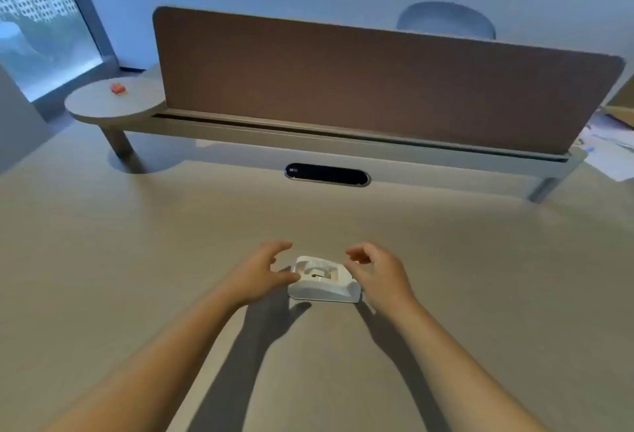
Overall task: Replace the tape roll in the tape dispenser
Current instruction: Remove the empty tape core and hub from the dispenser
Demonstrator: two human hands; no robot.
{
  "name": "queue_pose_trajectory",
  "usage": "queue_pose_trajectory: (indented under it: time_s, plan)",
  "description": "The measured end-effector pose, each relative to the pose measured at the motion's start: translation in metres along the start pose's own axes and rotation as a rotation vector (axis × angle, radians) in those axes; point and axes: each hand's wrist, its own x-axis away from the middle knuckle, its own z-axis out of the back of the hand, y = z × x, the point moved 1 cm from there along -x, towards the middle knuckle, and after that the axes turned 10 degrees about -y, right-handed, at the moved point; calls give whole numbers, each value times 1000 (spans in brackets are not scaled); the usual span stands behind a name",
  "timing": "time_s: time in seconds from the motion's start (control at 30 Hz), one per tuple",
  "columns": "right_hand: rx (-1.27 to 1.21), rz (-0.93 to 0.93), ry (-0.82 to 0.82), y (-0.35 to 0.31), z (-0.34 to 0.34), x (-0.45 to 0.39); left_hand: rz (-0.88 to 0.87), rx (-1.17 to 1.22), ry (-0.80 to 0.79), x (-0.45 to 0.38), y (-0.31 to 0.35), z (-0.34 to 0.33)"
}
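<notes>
Two bare forearms reaching from the table's [137, 243] near edge. Left hand [259, 274] with fingers spread, thumb tip at the left end of the tape dispenser [324, 280]; right hand [379, 274] loosely curled and unclenched, just beside its right end. White tape dispenser flat on the table, middle, nearer the near edge. Beyond: oval cable grommet [327, 174], brown divider panel [377, 81] along the far edge, small red object [118, 88] on a round shelf [103, 105] at far left.
</notes>
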Motion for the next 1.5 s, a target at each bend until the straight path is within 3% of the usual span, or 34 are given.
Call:
queue_pose_trajectory:
  time_s: [0.33, 0.93, 1.2, 1.33, 1.43, 1.5]
  plan:
    - [298, 10, -25, 20, -38, -29, 6, -9, 3, -25, -20, -22]
    - [194, 104, 74, 24, -54, -43, -4, -101, 61, -36, -25, -22]
    - [-78, 123, 69, 21, -31, -40, -27, -234, 94, -35, -20, -19]
    - [-340, 197, 2, 13, -19, -28, -145, 127, 230, -21, 2, -17]
    - [-459, 221, 4, 15, -26, -17, -180, 452, 151, -11, 8, -24]
    - [-439, 247, 5, 17, -34, -8, -194, 527, 55, -4, 5, -32]
